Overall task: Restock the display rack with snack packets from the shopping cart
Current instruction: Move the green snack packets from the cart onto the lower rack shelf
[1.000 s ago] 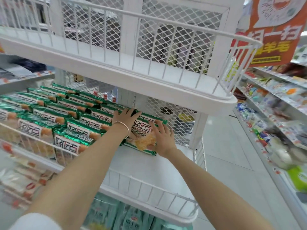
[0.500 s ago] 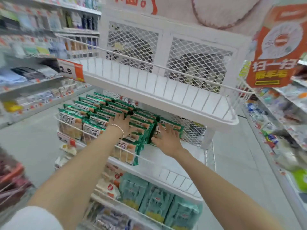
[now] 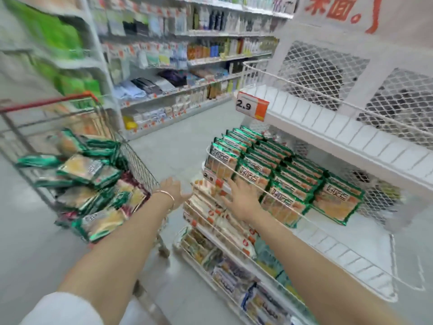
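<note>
Gold-toned bangle (image 3: 165,194) at the wrist identifies your left hand (image 3: 173,187): fingers straight and loosely spread, holding nothing, poised over the floor gap between shopping cart and display rack.

Right hand (image 3: 243,198): likewise spread flat and empty, just in front of the rack's wire front rail, near the leftmost column of shelved stock. Whether it touches the rail cannot be told through the blur.

Item, cart packets (image 3: 89,170): heaped in the shopping cart (image 3: 140,165), to the left of your left hand and lower, with the wire side wall between. Your left hand is plainly the nearer; the right would have to cross your body. Packets lie flat or tipped at mixed angles. The uppermost clear one runs its long axis roughly left to right, slanting down toward you. Likely approach: over the cart's rim and down from above.

Appearance: flat rectangular pouches, shiny green crimped borders, clear window showing pale orange-yellow contents, white label with dark lettering. A few dark red packs show beneath them.

Item, shelved packets (image 3: 276,174): same stock, stood on edge in tight rows on the middle tier of the display rack (image 3: 346,240), filling its left part. The right part of that tier is bare white, as is the tier above, which carries an orange-and-white price card (image 3: 251,107) reading 2.9. Judged state of task: partly done, with room left.
</note>
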`<state>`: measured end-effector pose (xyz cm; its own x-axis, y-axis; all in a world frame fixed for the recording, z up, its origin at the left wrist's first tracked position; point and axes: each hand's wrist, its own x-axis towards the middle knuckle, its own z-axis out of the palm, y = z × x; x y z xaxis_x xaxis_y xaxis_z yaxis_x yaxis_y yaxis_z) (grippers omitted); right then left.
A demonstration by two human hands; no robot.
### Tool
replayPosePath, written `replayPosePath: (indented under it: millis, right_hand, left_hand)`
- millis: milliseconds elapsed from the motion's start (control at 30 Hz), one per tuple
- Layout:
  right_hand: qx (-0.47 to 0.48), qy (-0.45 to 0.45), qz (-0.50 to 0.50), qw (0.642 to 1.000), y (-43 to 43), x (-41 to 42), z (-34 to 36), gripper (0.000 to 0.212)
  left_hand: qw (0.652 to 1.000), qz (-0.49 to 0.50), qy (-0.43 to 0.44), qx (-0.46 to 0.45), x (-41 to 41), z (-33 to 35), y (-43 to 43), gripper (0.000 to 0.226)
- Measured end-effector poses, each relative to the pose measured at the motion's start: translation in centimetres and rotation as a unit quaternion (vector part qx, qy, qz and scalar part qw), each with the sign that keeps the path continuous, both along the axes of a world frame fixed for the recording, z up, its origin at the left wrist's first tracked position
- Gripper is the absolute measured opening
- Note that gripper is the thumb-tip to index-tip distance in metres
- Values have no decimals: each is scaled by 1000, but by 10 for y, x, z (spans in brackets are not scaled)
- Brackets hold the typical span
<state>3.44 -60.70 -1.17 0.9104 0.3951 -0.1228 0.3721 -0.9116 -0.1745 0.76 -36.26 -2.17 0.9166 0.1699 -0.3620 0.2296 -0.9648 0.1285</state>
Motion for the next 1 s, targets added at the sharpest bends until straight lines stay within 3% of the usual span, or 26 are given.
replayPosePath:
  millis: [333,400,500,767,900,1000]
  right_hand:
    - [4,83,202,976,193,15,-45,63]
    - [17,117,223,968,225,21,-56,60]
    - [38,147,234,960,263,28,-72,57]
    - [52,348,130,927,362,37,-138,52]
    - [38,473,11,880,402,16,-170,71]
    - [62,480,-54,874,409,8,-190,69]
  left_hand:
    - [981,179,57,-45,-61,-40,155,74]
    - [970,232,44,-61,-71,-49,185,78]
    - [952,295,27,-76,-85,-59,225,67]
    - [909,381,9,-167,-106,-77,289,53]
    - [892,400,1,-211,-108,-95,328,42]
    - [881,412,-11,-234,-103,-98,350,38]
